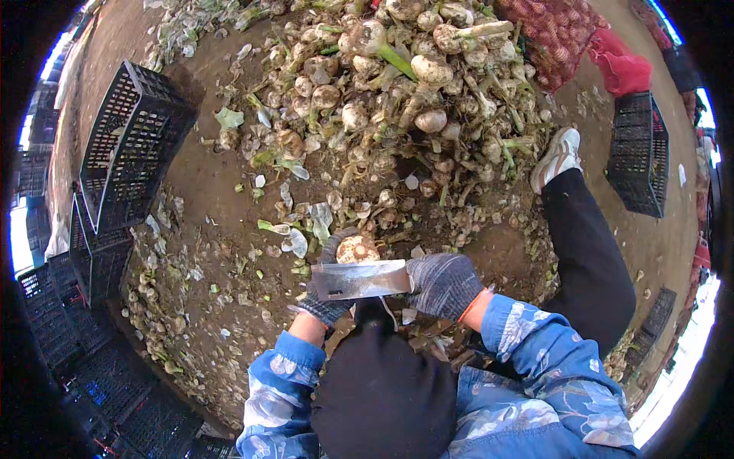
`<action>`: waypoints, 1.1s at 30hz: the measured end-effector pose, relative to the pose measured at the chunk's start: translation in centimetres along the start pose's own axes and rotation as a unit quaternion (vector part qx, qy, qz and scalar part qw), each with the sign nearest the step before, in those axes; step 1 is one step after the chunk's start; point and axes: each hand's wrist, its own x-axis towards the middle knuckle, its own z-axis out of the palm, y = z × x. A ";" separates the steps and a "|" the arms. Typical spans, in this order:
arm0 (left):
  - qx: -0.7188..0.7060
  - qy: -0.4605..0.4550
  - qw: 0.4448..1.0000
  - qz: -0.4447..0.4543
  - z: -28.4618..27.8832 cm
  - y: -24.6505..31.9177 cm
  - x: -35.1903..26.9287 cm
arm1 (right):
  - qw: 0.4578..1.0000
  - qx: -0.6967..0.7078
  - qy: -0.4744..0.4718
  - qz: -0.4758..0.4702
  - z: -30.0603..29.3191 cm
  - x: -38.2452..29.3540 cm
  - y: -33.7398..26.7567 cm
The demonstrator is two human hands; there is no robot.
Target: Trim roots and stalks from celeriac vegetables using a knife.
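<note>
My right hand (444,285), in a grey knitted glove, grips a wide-bladed knife (361,279). Its flat blade reaches left across the front of my left hand (328,307), which wears a matching glove. Between the left fingers is a soil-stained, pale bulb (357,249) of an onion or garlic kind. The bulb stands just beyond the blade's far edge; whether they touch I cannot tell. Part of my left palm is hidden under the blade. Farther out lies a large heap of similar bulbs (431,120) with roots and green-white stems.
Peelings and cut stem pieces (295,242) litter the dirt floor (206,155). Black plastic crates (137,137) stand at left, with another crate (639,152) at right. A filled red mesh bag (550,40) leans behind the heap. My shoe (557,159) is beside the heap's right edge.
</note>
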 end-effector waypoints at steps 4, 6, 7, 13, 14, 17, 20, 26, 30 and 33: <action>0.008 -0.028 0.998 -0.050 -0.1 -0.1 -0.2 | 0.999 -0.015 -0.037 0.004 -1.3 0.0 -0.4; 0.012 -0.041 0.996 -0.078 -0.2 -0.3 -0.3 | 0.998 -0.023 -0.060 0.007 -1.6 0.1 -0.3; 0.015 -0.046 0.994 -0.095 -0.4 -0.5 -0.5 | 0.997 -0.035 -0.072 0.012 -1.6 0.3 -0.3; -0.200 0.010 0.978 -0.066 0.6 0.2 -1.0 | 0.990 -0.050 -0.128 0.009 -2.6 0.6 -0.1; -0.066 -0.007 0.996 -0.058 0.3 0.3 -1.1 | 0.987 -0.066 -0.144 0.012 -2.7 0.6 -0.1; 0.088 0.022 0.996 -0.015 1.7 3.1 -1.0 | 0.984 -0.080 -0.116 0.111 -2.0 0.6 2.3; 0.182 0.056 0.975 0.114 1.9 4.9 -0.9 | 0.993 -0.017 -0.026 0.114 -3.3 0.1 4.0; -0.223 0.198 0.955 0.011 2.0 3.2 0.8 | 0.984 0.140 -0.107 -0.015 -0.7 -0.7 0.2; -0.379 0.167 0.910 0.009 0.9 2.7 1.5 | 0.737 0.598 -0.220 0.228 0.7 -2.0 -2.1; -0.453 0.165 0.876 -0.014 1.1 2.6 1.6 | 0.687 0.627 -0.242 0.277 0.9 -2.3 -2.7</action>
